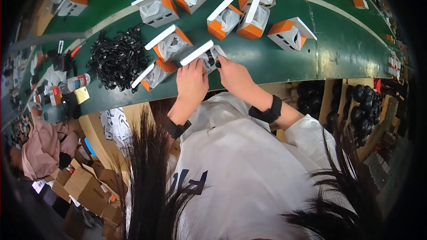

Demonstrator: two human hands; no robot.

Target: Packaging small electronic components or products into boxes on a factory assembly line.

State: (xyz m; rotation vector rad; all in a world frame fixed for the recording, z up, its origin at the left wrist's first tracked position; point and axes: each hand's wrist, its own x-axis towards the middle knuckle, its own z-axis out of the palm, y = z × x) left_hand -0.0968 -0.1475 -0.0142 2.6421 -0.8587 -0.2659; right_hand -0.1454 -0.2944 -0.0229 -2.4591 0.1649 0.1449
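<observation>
the step in hand looks like settling a small black piece [217, 64] in the open box [198, 52], set near the tabletop's [267, 66] front edge. the next move probably calls for steadying the box while pressing the contents down. the left hand [192, 80] lies palm-down, fingers against the box; the right hand [233, 74] angles inward, fingertips at the piece. i cannot tell whether either grip is clamped.
</observation>
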